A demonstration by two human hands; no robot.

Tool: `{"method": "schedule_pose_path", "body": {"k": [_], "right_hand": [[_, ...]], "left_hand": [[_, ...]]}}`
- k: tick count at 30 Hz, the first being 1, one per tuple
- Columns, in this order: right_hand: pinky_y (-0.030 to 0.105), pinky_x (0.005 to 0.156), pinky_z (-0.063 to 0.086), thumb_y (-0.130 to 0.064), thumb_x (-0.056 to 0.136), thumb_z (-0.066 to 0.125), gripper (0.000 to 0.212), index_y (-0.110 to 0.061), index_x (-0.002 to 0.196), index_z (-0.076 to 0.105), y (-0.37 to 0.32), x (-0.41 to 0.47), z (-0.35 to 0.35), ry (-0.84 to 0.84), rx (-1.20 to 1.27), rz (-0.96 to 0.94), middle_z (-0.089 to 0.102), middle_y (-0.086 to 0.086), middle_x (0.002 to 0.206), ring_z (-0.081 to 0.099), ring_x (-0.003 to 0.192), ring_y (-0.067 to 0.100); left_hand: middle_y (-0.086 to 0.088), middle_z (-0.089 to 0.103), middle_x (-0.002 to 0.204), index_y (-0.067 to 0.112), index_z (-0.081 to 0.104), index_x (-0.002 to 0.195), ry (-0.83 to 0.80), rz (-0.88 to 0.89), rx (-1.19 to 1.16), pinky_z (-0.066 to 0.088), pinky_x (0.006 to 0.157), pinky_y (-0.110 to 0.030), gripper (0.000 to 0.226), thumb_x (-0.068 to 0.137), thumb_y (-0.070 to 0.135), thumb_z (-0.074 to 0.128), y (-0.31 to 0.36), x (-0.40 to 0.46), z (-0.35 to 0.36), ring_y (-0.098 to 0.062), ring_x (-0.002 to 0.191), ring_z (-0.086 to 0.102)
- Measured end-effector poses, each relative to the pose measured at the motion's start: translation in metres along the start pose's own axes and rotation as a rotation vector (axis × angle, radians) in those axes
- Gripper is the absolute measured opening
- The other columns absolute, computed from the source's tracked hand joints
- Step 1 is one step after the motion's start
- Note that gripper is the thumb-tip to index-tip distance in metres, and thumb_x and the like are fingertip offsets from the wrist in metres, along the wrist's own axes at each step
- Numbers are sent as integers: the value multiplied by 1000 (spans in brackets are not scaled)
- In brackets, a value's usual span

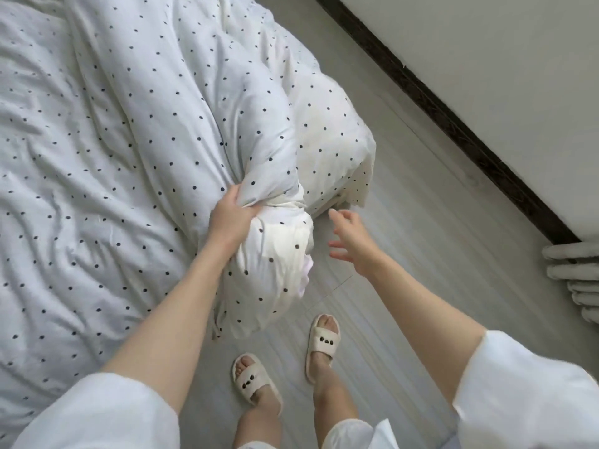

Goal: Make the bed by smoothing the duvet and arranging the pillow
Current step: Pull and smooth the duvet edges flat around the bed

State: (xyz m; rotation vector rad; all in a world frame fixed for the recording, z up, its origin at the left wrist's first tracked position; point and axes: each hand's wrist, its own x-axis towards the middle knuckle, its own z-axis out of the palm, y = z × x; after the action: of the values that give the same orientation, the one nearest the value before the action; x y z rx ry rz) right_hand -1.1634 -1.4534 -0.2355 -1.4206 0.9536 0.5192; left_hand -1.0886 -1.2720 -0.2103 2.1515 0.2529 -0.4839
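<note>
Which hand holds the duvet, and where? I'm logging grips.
The left hand grips the duvet at its bunched corner; the right hand holds nothing.

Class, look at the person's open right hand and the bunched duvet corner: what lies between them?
Head view: only bare grey floor separates the right hand from the duvet corner.

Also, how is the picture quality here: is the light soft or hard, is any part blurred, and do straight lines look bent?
Head view: soft, even light, with only faint shadows in the folds of the duvet; no glare. The right hand is slightly motion-blurred, while the left hand, in its grip on the bunched duvet, is sharper. The dark baseboard runs slanted and slightly bowed, from the wide-angle lens.
</note>
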Motion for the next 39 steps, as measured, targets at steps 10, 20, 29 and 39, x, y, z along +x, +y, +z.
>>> {"method": "schedule_pose_path", "body": {"k": [10, 20, 29, 39], "right_hand": [[37, 94, 48, -43, 87, 56, 46, -8, 115, 63, -34, 20, 73, -481, 428, 141, 67, 13, 114, 63, 106, 28], [18, 68, 44, -7, 78, 58, 22, -13, 94, 44, -92, -20, -81, 525, 392, -549, 51, -3, 83, 50, 72, 9], [29, 71, 45, -14, 88, 54, 45, -7, 126, 33, -9, 23, -136, 590, 200, -155, 47, 10, 109, 50, 94, 23], [30, 87, 38, -10, 92, 33, 58, -20, 148, 21, -19, 46, -108, 338, -257, -141, 28, 10, 151, 39, 130, 25]], "left_hand": [[1, 70, 102, 9, 65, 113, -11, -52, -504, 50, 88, -26, 29, 85, 4, 62, 1, -20, -40, -14, 95, 65], [-6, 70, 107, 16, 64, 114, -33, 153, -102, 49, 91, -42, 34, 84, 31, 61, 96, -26, 43, -29, 103, 63], [-1, 9, 160, 16, 6, 152, -712, -12, 353, 16, 119, -39, 89, 87, 51, 55, 50, -20, 106, -19, 148, 10], [-9, 34, 147, 13, 42, 138, -317, 132, 541, 31, 111, -39, 46, 93, 23, 44, 32, 13, 94, -27, 136, 30]]}}
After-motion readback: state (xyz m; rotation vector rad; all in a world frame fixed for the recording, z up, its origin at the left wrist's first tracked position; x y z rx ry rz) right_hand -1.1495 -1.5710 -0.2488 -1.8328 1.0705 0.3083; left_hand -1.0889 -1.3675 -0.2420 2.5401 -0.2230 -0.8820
